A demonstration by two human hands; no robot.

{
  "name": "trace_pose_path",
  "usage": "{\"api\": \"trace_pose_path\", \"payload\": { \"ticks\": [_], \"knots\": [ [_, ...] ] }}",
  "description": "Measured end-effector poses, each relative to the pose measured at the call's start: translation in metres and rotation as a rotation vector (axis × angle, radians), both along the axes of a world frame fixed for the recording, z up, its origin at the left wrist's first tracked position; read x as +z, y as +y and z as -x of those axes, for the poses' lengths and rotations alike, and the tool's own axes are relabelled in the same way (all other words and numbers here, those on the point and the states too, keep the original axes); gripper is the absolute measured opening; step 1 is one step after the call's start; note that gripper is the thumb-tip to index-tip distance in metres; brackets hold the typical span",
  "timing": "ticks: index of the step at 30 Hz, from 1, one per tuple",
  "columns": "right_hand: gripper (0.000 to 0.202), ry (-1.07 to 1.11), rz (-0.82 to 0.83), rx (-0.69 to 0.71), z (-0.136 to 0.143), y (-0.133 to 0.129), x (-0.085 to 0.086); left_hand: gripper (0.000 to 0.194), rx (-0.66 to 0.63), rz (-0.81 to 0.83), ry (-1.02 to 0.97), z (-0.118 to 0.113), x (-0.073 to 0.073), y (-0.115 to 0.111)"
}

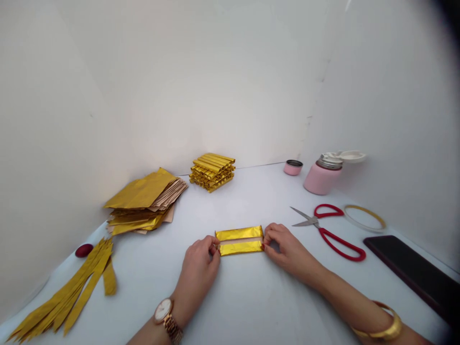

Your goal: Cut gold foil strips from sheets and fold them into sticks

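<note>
A gold foil paper piece [240,234] lies on the white table in front of me, its long edges folded inward with a thin brownish strip showing between them. My left hand [201,261], with a watch on the wrist, pinches its left end between thumb and fingers. At the right end my right hand [283,247] pinches the near corner, a gold bangle on that forearm. Beyond the paper stands a stack of rolled gold tubes [212,171]. Gold paper sheets [143,194] are piled to the left, and gold strips [81,282] fan out nearer me.
Open red-handled scissors [316,221], a tape roll [364,216] and a dark phone [413,268] lie at the right. Behind them are a pink bottle [322,178] and pink cap [293,167]. A dark red oval object [84,250] sits far left. White walls enclose the table.
</note>
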State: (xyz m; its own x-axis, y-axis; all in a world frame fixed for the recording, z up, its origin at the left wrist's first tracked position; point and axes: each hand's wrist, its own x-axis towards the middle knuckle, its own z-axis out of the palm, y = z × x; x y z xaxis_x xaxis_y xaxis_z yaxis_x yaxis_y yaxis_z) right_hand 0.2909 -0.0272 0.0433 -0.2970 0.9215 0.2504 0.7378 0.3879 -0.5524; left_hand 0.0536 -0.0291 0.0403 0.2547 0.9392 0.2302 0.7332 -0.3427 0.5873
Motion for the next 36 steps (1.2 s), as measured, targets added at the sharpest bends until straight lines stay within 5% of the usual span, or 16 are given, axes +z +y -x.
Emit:
{"api": "trace_pose_path", "payload": {
  "ticks": [36],
  "knots": [
    [0.014, 0.022, -0.009, -0.029, -0.0024, -0.0004, -0.0047, 0.014, 0.01, 0.056, 0.078, -0.0012, 0.0031, 0.0066]
  ]
}}
